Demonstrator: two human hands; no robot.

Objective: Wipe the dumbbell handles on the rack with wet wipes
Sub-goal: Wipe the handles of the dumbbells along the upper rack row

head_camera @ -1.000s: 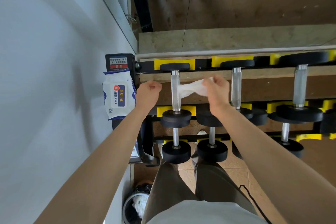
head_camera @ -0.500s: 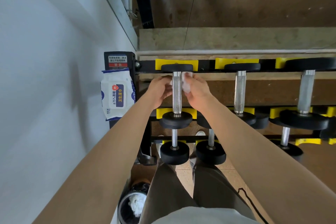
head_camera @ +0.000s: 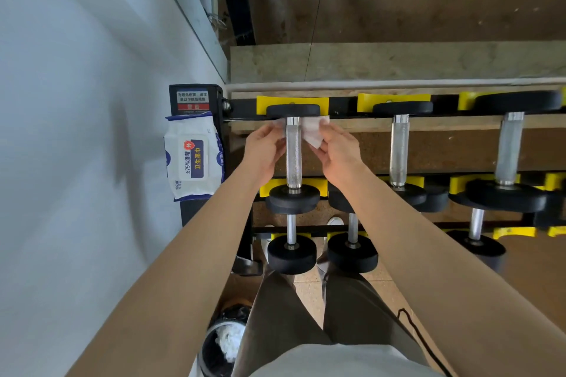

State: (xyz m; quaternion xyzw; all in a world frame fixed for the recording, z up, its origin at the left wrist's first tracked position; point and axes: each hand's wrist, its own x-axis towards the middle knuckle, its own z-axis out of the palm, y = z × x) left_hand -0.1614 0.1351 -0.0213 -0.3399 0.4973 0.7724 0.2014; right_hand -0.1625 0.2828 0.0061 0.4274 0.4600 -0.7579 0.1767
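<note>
Rack [head_camera: 346, 109]: tiered, black with yellow cradles, extending rightward from the hands. Dumbbell [head_camera: 293, 109]: leftmost on the top tier, its knurled handle [head_camera: 293, 159] lying between the two hands. Pack [head_camera: 193, 159] of wipes: set against the rack's end post, just left of the left hand. Bin [head_camera: 214, 346]: on the floor, below the left forearm. Left hand [head_camera: 263, 151]: fingers curled, pinching the wipe's left end beside the handle. Right hand [head_camera: 340, 153]: pinching the wipe's right end. Wipe [head_camera: 312, 131]: white, at the handle's far end, apparently passing beneath it, though the bar hides its middle.
</note>
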